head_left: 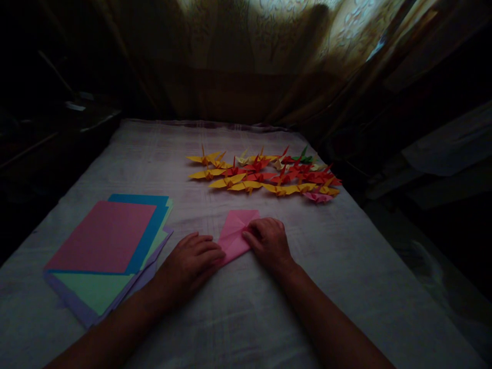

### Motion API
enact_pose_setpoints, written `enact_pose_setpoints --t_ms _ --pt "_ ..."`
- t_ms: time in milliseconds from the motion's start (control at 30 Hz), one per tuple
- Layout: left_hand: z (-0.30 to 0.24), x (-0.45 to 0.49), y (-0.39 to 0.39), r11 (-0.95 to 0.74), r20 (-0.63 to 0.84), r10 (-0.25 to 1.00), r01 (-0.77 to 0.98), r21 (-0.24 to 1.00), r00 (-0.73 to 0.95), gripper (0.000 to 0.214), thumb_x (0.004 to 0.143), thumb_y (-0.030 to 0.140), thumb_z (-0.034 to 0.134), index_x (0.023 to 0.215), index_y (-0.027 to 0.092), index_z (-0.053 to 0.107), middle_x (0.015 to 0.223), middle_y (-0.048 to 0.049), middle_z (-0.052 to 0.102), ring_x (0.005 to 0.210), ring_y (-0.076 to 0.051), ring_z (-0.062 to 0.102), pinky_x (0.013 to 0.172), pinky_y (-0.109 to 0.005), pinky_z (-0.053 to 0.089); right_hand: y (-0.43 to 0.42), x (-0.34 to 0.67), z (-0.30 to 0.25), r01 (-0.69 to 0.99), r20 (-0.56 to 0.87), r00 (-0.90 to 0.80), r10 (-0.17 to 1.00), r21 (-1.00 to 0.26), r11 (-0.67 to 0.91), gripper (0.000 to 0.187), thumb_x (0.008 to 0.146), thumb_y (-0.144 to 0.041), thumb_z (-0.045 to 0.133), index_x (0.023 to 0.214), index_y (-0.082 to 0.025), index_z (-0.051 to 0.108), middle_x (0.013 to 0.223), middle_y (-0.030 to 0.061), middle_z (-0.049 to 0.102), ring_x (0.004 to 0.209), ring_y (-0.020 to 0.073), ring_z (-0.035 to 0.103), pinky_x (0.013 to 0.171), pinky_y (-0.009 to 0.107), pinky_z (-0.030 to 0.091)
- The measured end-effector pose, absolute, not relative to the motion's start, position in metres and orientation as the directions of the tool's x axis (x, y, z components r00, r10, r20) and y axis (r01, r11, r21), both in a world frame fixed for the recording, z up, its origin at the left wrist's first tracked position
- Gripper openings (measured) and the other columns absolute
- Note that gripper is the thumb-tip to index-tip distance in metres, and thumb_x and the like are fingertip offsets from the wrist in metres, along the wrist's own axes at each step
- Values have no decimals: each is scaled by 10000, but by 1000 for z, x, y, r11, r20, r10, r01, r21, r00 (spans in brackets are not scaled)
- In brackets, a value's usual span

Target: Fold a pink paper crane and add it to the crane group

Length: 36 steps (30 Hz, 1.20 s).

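A pink sheet of origami paper (232,231), creased and partly folded, lies on the cloth-covered table in front of me. My left hand (198,256) rests at its lower left corner, fingers stretched out and fingertips on the paper. At the right edge, my right hand (269,241) pinches the paper between thumb and curled fingers. Beyond the paper stand rows of folded paper cranes, among them yellow cranes (249,186), red cranes (282,177), a green crane (303,157) and a pink crane (318,197).
Left of my hands lies a stack of paper sheets: a pink sheet (105,236) on top, then a blue sheet (139,256), a pale green sheet (96,289) and purple sheets (73,302). A curtain (230,66) hangs behind the table (154,148). The room is dim.
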<state>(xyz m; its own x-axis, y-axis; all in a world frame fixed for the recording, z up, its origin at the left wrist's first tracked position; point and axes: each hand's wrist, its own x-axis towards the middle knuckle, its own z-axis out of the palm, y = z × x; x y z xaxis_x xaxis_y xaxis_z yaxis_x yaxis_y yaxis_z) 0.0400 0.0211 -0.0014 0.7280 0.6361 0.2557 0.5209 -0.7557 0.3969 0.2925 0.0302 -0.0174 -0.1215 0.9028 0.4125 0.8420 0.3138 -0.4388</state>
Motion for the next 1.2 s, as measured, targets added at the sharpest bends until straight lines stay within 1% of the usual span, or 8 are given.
enact_pose_setpoints --t_ms 133,300,400,500,567,733,933,1200 --pt "-4 39 19 -796 292 600 520 309 745 266 986 268 459 1151 298 665 1150 -47 685 1128 -271 595 1027 -545 388 30 293 -19 854 424 -131 896 -411 319 95 883 -299 611 908 -210 628 792 21 664 803 205 588 835 361 362" --pt "-5 39 17 -810 304 585 525 262 752 263 967 266 490 1162 289 664 1200 -44 677 1165 -256 586 1096 -547 320 30 293 -19 869 413 -111 904 -400 290 119 890 -323 592 918 -211 620 806 35 663 816 214 580 828 364 363" --pt "-6 40 16 -831 289 555 500 246 780 273 972 270 495 1206 268 636 1316 -34 634 1265 -248 531 1154 -521 251 30 292 -18 869 406 -112 907 -402 287 118 897 -324 586 916 -212 621 809 37 663 814 210 577 826 359 361" --pt "-8 41 15 -838 257 538 478 264 803 287 992 283 465 1241 237 601 1353 -36 614 1316 -218 494 1183 -470 221 30 292 -18 873 414 -108 904 -396 286 126 902 -327 576 912 -209 622 814 39 661 826 211 575 824 355 359" --pt "-8 43 15 -829 244 550 486 278 799 289 1000 292 449 1243 229 592 1346 -44 619 1310 -207 502 1185 -456 225 30 292 -18 876 415 -108 903 -391 284 133 903 -326 570 926 -208 625 827 43 664 843 217 575 828 356 358" --pt "-5 46 13 -824 239 558 497 273 794 285 1007 291 420 1208 215 607 1317 -62 639 1259 -229 552 1156 -475 282 29 292 -18 877 403 -119 907 -386 287 128 904 -306 567 946 -205 634 839 43 668 857 219 574 841 361 357" --pt "-3 47 13 -826 241 557 499 262 795 279 1011 283 416 1203 210 606 1305 -65 646 1260 -232 548 1143 -477 296 31 291 -14 883 364 -166 917 -360 303 113 917 -292 581 975 -246 665 916 38 680 933 221 563 869 372 340" --pt "-7 47 10 -828 235 557 511 230 797 291 1007 290 441 1244 224 596 1318 -59 636 1240 -253 560 1128 -494 299 31 291 -13 872 356 -194 914 -364 326 68 903 -275 627 899 -254 691 910 19 665 932 209 561 856 370 337"
